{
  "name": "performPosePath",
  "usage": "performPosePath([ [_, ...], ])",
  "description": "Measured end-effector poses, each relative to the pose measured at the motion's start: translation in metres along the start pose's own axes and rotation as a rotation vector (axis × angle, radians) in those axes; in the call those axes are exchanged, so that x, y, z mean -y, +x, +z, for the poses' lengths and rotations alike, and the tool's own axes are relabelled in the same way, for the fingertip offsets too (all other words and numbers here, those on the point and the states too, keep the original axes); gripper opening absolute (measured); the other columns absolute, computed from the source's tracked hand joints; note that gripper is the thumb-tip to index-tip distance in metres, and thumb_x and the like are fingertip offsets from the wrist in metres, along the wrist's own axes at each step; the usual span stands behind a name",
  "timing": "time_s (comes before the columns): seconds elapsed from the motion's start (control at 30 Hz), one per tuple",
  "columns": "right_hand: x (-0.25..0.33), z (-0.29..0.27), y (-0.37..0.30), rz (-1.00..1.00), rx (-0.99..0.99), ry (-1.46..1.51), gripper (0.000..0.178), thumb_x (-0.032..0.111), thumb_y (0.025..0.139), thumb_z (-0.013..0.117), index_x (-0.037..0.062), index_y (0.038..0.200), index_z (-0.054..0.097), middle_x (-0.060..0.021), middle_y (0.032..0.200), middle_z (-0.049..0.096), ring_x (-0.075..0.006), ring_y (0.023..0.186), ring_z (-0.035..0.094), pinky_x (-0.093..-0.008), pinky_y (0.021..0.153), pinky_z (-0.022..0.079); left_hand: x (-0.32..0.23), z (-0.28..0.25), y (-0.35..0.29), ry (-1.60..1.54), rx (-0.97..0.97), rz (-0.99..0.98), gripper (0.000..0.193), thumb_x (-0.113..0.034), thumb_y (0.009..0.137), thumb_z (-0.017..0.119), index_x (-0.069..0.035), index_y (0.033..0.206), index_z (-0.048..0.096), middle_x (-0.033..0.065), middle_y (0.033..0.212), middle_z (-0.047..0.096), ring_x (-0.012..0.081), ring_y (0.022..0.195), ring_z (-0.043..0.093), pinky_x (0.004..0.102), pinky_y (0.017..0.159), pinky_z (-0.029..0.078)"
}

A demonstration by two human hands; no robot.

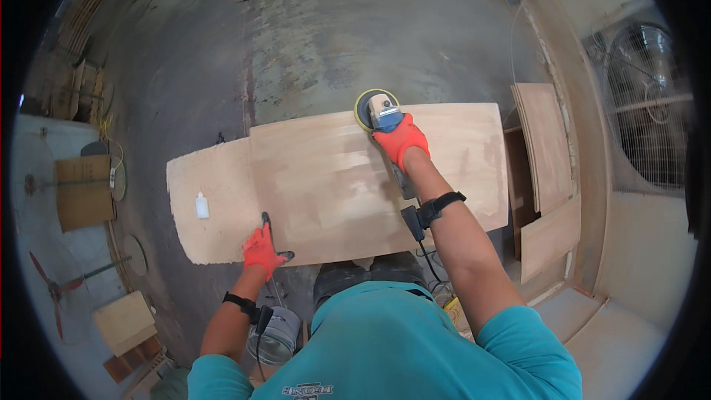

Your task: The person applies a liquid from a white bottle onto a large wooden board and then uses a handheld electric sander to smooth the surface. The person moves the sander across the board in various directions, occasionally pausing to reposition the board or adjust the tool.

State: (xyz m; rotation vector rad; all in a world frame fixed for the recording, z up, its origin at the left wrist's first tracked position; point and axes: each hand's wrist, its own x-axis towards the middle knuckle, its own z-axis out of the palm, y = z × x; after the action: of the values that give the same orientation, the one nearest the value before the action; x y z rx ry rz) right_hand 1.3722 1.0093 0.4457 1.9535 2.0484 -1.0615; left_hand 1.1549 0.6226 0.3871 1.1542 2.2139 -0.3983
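A pale plywood panel (318,192) lies flat in front of me, its left edge over a rougher, rounded-end board (222,170). In a red glove, my right hand (402,141) is closed round the body of a power disc sander (386,112). Its yellow-rimmed disc sits at the panel's far edge, partly past it. Near the panel's front left corner, my left hand (263,249) rests with thumb and finger spread, gloved in red with dark fingertips. A small white bottle (201,206) is on the rough board, left of that hand.
Plywood sheets (546,148) lean by the right wall, below a large caged fan (650,104). A bucket (278,336) stands near my left forearm. At the left are a cardboard box (84,191) and a red-bladed fan (58,289). Cords hang beside my right leg.
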Motion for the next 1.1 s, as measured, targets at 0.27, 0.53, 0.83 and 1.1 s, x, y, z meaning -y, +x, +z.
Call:
performPosePath([
  [0.27,0.104,0.074,-0.031,-0.099,0.056,-0.053,0.082,0.053,0.076,0.076,0.0049,0.135,0.045,-0.0182,0.127,0.067,-0.0346,0.12,0.063,-0.0412,0.1,0.051,0.005,-0.015,-0.001,-0.024,0.061,0.034,0.114,-0.05,0.07,0.088,-0.007,0.159,0.031,0.0121,0.135,0.052,0.0279,0.128,0.051,0.0426,0.105,0.039],
  [0.53,0.188,0.142,-0.058,-0.264,0.092,-0.085,0.08,0.051,0.076,0.075,0.0026,0.132,0.046,-0.0223,0.127,0.066,-0.0381,0.119,0.064,-0.0433,0.099,0.052,0.013,-0.015,0.001,-0.005,0.09,0.086,0.112,-0.053,0.073,0.085,-0.007,0.158,0.03,0.0129,0.134,0.053,0.0286,0.124,0.054,0.0408,0.099,0.04],
  [0.83,0.168,0.139,-0.072,-0.266,0.118,-0.117,0.076,0.049,0.079,0.074,0.0028,0.131,0.044,-0.0191,0.123,0.068,-0.036,0.118,0.064,-0.0428,0.099,0.051,0.011,-0.013,-0.002,-0.055,0.052,0.086,0.113,-0.051,0.073,0.086,-0.005,0.159,0.029,0.0135,0.136,0.052,0.0289,0.125,0.053,0.0408,0.102,0.04],
  [1.1,0.058,0.052,-0.042,-0.093,0.047,-0.055,0.075,0.049,0.08,0.073,0.0039,0.132,0.045,-0.0183,0.126,0.067,-0.0346,0.119,0.064,-0.0424,0.099,0.051,0.006,-0.001,0.0,-0.048,-0.007,0.068,0.116,-0.046,0.069,0.09,-0.002,0.158,0.029,0.0134,0.135,0.052,0.0304,0.128,0.051,0.0418,0.107,0.039],
])
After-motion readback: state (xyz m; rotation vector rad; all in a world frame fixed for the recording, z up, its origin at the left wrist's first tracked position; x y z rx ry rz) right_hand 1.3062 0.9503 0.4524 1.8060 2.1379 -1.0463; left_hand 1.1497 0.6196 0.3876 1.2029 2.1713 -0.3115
